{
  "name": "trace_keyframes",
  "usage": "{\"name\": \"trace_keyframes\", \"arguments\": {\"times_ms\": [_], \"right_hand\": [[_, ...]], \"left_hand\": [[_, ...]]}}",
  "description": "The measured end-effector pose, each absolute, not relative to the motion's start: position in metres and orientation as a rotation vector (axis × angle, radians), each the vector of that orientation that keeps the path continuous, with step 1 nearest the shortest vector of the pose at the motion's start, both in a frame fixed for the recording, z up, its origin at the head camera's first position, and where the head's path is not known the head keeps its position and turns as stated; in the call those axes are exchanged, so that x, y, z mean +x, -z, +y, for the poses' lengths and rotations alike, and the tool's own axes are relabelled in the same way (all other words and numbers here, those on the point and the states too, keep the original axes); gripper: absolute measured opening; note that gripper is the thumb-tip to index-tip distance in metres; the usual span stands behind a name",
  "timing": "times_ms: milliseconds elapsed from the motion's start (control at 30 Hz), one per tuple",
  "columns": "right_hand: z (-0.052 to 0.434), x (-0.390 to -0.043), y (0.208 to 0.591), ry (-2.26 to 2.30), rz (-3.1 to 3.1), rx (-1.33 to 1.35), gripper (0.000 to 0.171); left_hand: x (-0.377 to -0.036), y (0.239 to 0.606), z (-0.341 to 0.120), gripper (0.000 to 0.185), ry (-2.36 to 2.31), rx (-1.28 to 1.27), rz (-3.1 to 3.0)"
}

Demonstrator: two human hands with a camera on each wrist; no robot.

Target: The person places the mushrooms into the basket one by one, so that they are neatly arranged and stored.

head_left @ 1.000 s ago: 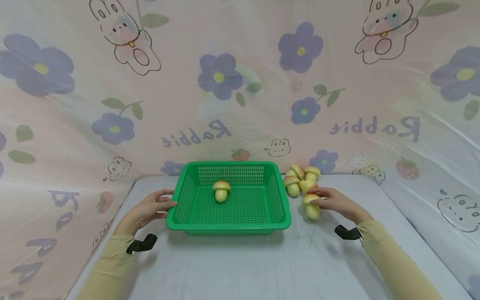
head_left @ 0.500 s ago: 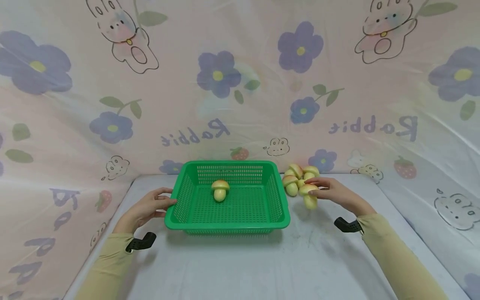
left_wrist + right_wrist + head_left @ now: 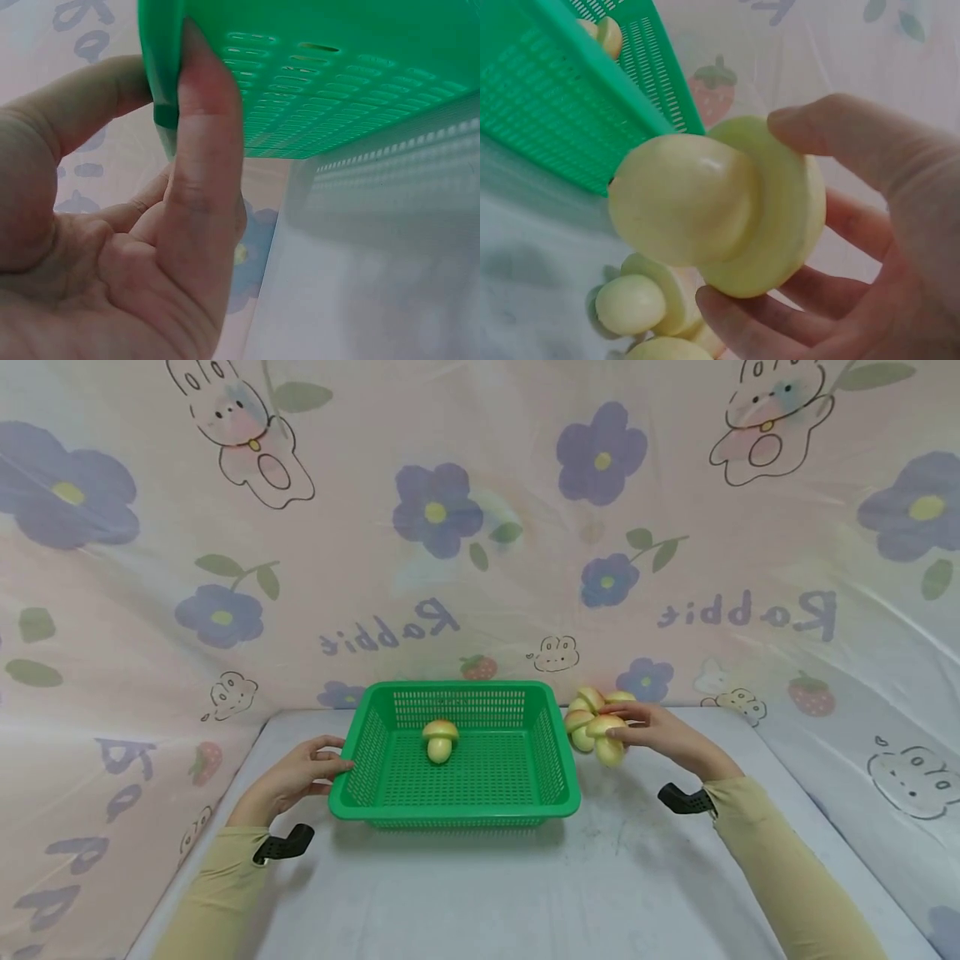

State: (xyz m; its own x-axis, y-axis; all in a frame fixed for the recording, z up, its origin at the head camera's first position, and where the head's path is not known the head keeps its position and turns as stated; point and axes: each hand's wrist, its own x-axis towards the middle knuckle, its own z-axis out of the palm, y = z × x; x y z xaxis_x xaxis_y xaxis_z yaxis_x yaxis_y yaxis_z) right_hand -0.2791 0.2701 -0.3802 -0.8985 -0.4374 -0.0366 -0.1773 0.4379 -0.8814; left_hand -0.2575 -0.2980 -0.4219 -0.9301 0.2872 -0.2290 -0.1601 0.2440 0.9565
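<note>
My left hand (image 3: pixel 296 777) pinches the left rim of a green plastic basket (image 3: pixel 453 812), the thumb on one side of the rim and a finger (image 3: pixel 204 150) on the other. Inside the basket stands one toy mushroom (image 3: pixel 440 742), yellow with a reddish cap. Just past the basket's right side, my right hand (image 3: pixel 671 737) grips another mushroom (image 3: pixel 697 202) by its cap, between thumb and fingers. Its stem points down in the head view, and it looks lifted off the table. Several more mushrooms (image 3: pixel 634 304) cluster right behind it, partly hidden by the held one and the hand.
A white-covered table (image 3: pixel 465 893) bears everything. Behind and at the sides hangs a curtain (image 3: pixel 510 585) printed with rabbits, flowers and strawberries. Black wrist mounts (image 3: pixel 285 843) sit on both sleeves.
My right hand has raised the mushroom and carried it left and away from me, toward the cluster and the basket's right side. The left hand stays on the rim.
</note>
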Motion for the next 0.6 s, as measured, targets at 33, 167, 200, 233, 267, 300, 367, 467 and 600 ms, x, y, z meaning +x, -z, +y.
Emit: {"name": "trace_keyframes", "arguments": {"times_ms": [33, 167, 200, 233, 267, 300, 367, 467, 600], "right_hand": [[0.269, -0.280, 0.379, 1.443, 2.437, -0.531, 0.051], [0.263, -0.281, 0.373, 1.432, 2.454, -0.520, 0.052], [0.262, -0.281, 0.371, 1.426, 2.463, -0.515, 0.052], [0.261, -0.282, 0.369, 1.421, 2.467, -0.516, 0.052], [0.260, -0.282, 0.368, 1.414, 2.474, -0.521, 0.053], [0.258, -0.282, 0.366, 1.409, 2.477, -0.524, 0.053], [0.255, -0.283, 0.363, 1.406, 2.482, -0.532, 0.053], [0.248, -0.285, 0.358, 1.413, 2.480, -0.562, 0.052], [0.238, -0.287, 0.354, 1.420, 2.476, -0.588, 0.049]], "left_hand": [[-0.257, 0.422, -0.298, 0.061, -1.732, 0.112, 2.167], [-0.258, 0.422, -0.298, 0.061, -1.731, 0.108, 2.169], [-0.257, 0.422, -0.298, 0.061, -1.729, 0.108, 2.170], [-0.257, 0.422, -0.298, 0.062, -1.728, 0.110, 2.172], [-0.257, 0.422, -0.298, 0.062, -1.726, 0.114, 2.173], [-0.257, 0.422, -0.298, 0.062, -1.726, 0.116, 2.173], [-0.257, 0.422, -0.298, 0.061, -1.726, 0.122, 2.175], [-0.256, 0.422, -0.298, 0.061, -1.727, 0.128, 2.173], [-0.256, 0.420, -0.298, 0.062, -1.727, 0.135, 2.168]]}}
